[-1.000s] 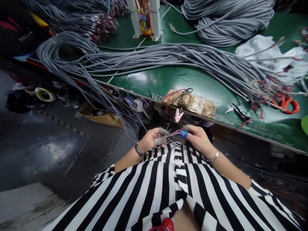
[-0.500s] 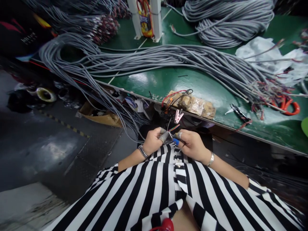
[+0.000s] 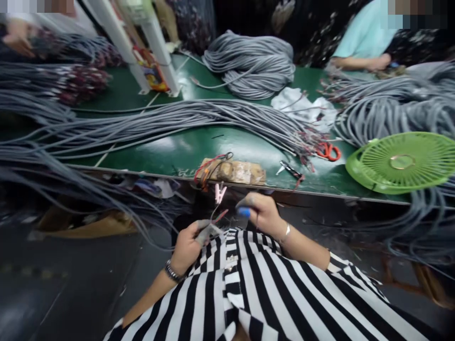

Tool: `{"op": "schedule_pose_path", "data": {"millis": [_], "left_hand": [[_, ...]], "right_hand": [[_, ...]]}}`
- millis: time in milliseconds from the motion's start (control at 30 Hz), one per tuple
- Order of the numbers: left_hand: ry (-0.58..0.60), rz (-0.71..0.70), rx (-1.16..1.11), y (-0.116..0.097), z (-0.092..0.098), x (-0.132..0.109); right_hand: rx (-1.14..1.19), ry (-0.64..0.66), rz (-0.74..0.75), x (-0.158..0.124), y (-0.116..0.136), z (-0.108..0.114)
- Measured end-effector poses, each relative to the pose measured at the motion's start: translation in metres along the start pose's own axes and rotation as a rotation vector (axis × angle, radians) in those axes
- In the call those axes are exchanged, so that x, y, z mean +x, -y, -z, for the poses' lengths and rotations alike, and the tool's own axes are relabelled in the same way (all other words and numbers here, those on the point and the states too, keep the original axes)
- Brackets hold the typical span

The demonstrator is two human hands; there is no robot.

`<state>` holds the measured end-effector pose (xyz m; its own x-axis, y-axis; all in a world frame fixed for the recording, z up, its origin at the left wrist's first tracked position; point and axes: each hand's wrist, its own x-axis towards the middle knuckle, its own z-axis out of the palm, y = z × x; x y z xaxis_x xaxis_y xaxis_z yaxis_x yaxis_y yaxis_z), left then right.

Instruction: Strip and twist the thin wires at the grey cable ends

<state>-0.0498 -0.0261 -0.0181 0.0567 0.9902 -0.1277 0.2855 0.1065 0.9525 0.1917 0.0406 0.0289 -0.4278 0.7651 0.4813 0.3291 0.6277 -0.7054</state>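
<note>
My left hand (image 3: pixel 187 245) is closed in a pinch on the end of a grey cable, where thin coloured wires (image 3: pixel 221 216) fan out. Grey covers wrap its thumb and finger. To the right and slightly higher, my right hand (image 3: pixel 265 214) is apart from the wires, its fingers curled together. One of its fingers wears a blue cover; what lies between the fingers is too blurred to make out. Just beyond both hands, a pink clip (image 3: pixel 220 193) hangs at the table edge, below a taped block (image 3: pixel 236 171) with red and black leads.
A long bundle of grey cables (image 3: pixel 170 118) crosses the green table (image 3: pixel 156 149). Orange-handled scissors (image 3: pixel 330 151), small cutters (image 3: pixel 292 170) and a green fan (image 3: pixel 401 163) lie to the right. A coiled cable (image 3: pixel 252 64) sits behind. Co-workers' arms (image 3: pixel 359 62) show across the table.
The view has swung to the right, bringing the green fan and co-workers into sight. My right hand has moved away from the wires; my left hand keeps hold of the cable.
</note>
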Motion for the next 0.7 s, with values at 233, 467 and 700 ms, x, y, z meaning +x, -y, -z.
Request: {"op": "schedule_pose_path", "data": {"millis": [233,467,700], "left_hand": [[-0.07,0.078,-0.343,-0.008,0.001,-0.009],[-0.052,0.159,-0.682,-0.032,-0.004,-0.001],[0.009,0.197,-0.708,-0.039,-0.004,-0.008]], "right_hand": [[-1.042,-0.18,-0.453,-0.005,-0.068,0.104],[-1.087,-0.047,-0.398,-0.008,-0.081,0.11],[-0.501,0.096,-0.047,-0.012,-0.004,0.028]]}}
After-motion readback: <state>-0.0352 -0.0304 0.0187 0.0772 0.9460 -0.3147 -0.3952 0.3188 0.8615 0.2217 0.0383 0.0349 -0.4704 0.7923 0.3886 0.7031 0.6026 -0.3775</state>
